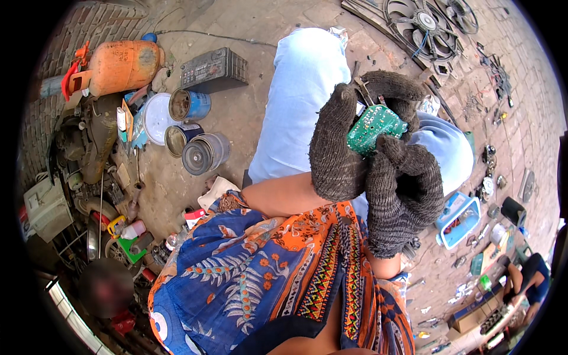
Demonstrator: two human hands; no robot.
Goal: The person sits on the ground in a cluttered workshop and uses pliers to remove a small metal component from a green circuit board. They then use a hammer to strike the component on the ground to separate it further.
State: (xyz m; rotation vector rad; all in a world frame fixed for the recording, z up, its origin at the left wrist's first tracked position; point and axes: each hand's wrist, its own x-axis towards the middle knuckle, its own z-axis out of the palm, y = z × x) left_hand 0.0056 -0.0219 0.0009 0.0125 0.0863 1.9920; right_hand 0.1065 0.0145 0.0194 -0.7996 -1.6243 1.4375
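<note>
Your right grip (405,192) bent over the near edge of the board (376,127); I couldn't tell if it pinched. Your left grip (336,145) curled round the board, between both grips. It looked light, stiff and easy to crack, so edges seemed safest to hold. A fan (426,21) lay farther off.

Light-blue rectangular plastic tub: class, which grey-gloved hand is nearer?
Right. The right hand is just left of the tub in the picture; the left hand is farther off, up and left.
</note>
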